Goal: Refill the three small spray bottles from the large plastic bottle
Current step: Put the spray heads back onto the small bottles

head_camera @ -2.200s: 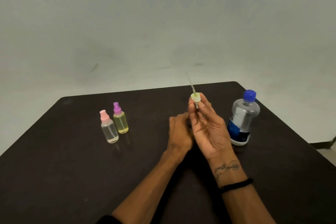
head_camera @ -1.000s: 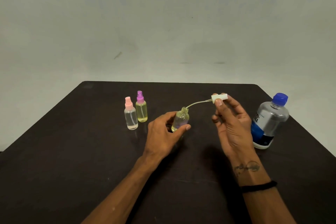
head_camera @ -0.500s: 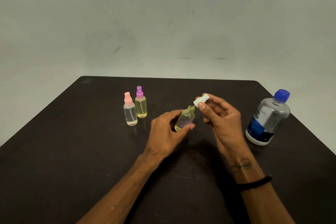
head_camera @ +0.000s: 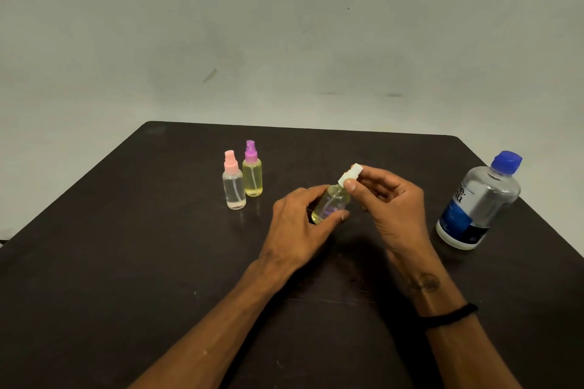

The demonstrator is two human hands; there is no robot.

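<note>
- Since the frame half a second earlier, the white spray cap (head_camera: 350,174) has come down onto the neck of the small yellow-tinted spray bottle (head_camera: 330,205); one second back it was held clear of the bottle to the right, its dip tube arching across to the open mouth.
- Left hand (head_camera: 297,227): fingers and thumb curled round the body of that bottle, holding it near the middle of the dark table (head_camera: 126,262).
- Bottle's long axis is tilted, neck pointing up and to the right, base down and to the left. Whether the base touches the table cannot be told.
- Right hand (head_camera: 388,208): thumb and fingertips pinch the cap at the bottle's mouth; the remaining fingers are loosely curled. Cap follows the same tilted axis.
- Pink-capped spray bottle (head_camera: 234,181) and purple-capped spray bottle (head_camera: 252,170) stand upright, just beside each other, to the left of the hands and apart from them. The pink-capped one holds clear liquid, the purple-capped one yellowish.
- Large plastic bottle (head_camera: 478,202), blue cap on, stands near the table's right edge, well apart from the right hand, appearing to lean right in the wide-angle view.
- Right wrist carries a black band (head_camera: 448,316).
</note>
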